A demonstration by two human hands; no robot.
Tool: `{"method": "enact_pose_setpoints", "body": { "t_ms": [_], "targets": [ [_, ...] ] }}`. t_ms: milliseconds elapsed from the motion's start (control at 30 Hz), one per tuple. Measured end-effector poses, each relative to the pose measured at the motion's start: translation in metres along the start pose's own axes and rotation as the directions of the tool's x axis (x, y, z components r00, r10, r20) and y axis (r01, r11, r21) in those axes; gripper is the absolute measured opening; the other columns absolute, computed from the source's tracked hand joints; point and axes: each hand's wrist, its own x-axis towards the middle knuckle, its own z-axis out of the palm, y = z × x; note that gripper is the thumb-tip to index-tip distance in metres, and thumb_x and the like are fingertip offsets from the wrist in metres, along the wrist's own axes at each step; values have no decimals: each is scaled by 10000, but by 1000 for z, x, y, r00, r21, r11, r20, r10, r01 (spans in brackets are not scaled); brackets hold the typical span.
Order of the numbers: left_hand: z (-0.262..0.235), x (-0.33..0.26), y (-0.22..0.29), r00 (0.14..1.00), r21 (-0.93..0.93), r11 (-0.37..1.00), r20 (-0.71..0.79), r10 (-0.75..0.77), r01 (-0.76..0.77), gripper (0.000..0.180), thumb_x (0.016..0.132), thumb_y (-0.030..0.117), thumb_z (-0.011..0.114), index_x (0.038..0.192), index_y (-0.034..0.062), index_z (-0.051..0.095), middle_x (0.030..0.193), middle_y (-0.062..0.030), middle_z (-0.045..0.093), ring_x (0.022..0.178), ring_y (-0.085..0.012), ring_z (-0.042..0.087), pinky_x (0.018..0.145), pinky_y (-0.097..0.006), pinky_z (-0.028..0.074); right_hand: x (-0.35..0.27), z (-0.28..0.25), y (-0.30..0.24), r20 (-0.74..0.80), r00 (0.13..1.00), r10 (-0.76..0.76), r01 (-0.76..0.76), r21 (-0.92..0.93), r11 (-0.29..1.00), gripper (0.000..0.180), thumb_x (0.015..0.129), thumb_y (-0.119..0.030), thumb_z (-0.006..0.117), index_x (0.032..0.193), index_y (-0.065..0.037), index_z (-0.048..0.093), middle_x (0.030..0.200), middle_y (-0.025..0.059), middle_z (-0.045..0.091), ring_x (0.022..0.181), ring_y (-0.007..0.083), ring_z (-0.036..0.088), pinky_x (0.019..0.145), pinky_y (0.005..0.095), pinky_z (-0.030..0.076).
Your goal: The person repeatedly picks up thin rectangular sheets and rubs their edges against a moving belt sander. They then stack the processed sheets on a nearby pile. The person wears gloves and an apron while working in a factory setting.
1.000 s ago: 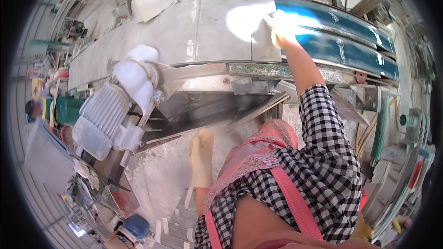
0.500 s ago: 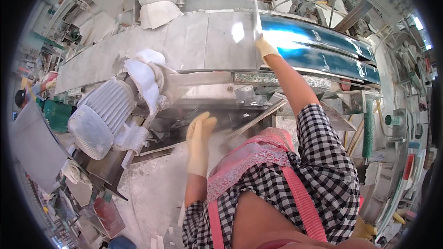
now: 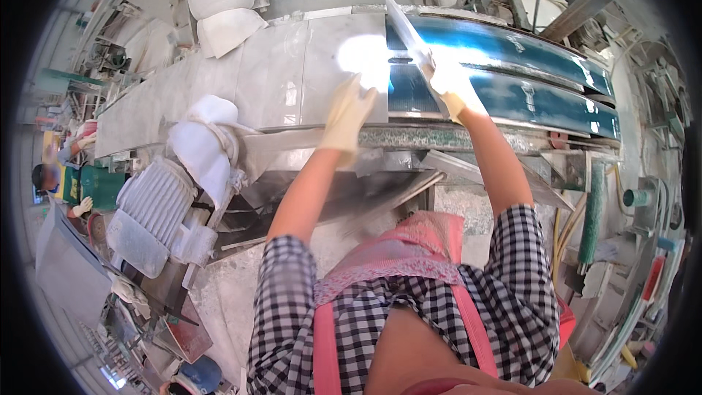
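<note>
Head view: right hand (image 3: 444, 82) grips a tilted tile (image 3: 406, 28) by its near edge over the blue belt (image 3: 526, 73). Left hand (image 3: 348, 113), fingers spread, rests flat on the slab (image 3: 278, 73), at its near-right edge.

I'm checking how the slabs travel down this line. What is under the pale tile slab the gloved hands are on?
Under the pale tile slab runs the blue conveyor belt, bare right of the right hand. The left hand rests on the slab. The belt beneath it is covered.

Glare-washed tile (image 3: 363, 58) surface near the hands; right grip unclear.
</note>
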Motion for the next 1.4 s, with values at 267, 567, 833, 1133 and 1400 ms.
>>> {"method": "enact_pose_setpoints", "body": {
  "t_ms": [267,567,833,1133,1400],
  "targets": [
    [74,123,2,996,555,828,-72,-54,85,845,828,480,642,1487,44,342,1550,-212,307,1434,-478,215,1081,-723,120,-1,-3,11,183,974,132,-123,-59,991,378,903,-205,605,1270,-115,590,1029,181,648,957,383,637,840,480,524],
    [42,115,30,932,686,633,292,214,-360,335,688,288,715,965,98,708,983,-168,625,880,-359,578,690,-589,471,-11,-36,8,314,948,55,-54,-11,998,392,916,-183,576,1263,0,574,1185,259,604,1061,408,596,926,426,465],
    [1,127,15,968,-283,937,-84,-235,203,190,812,108,629,955,37,732,905,-208,711,818,-303,721,679,-426,568,27,36,95,326,910,258,-358,300,884,477,905,-69,612,1355,54,512,1343,228,583,1208,301,587,1033,367,438],
    [8,73,67,953,-833,493,127,-274,252,249,1009,270,398,1142,75,476,1194,-127,523,1140,-224,523,957,-356,415,48,33,43,491,867,85,-253,288,924,510,978,-236,604,1391,37,478,1349,254,563,1253,295,564,1052,358,429],
    [-2,19,49,978,-659,745,-67,-197,105,419,1028,373,367,1152,61,617,1123,-84,625,1050,-226,599,907,-340,459,39,55,37,415,910,-14,72,-126,989,606,906,-195,647,1423,4,401,1208,264,617,1108,426,606,930,428,492]
  ]
}}
